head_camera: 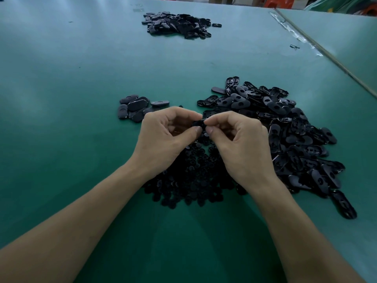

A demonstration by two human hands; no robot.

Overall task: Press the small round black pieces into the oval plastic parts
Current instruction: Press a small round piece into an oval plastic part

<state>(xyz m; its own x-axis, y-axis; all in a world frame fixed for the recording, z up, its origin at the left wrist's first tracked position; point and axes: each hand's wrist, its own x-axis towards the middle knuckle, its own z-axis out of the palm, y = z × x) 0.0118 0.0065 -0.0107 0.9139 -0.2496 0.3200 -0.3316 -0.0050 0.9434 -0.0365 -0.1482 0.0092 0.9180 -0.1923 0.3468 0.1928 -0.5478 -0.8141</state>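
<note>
My left hand [165,137] and my right hand [238,144] meet fingertip to fingertip above the table, both pinching one black oval plastic part [198,123] between thumbs and forefingers. Most of that part is hidden by my fingers. Whether a small round piece is pinched with it, I cannot tell. Under and behind my hands lies a heap of small round black pieces [189,180]. A large heap of oval plastic parts [285,135] spreads to the right. A small group of oval parts [136,107] lies just left of my left hand.
Another pile of black oval parts [177,24] sits far back on the green table [71,99]. A taped seam and table edge [326,52] run diagonally at the right. One stray black part [294,46] lies near that seam.
</note>
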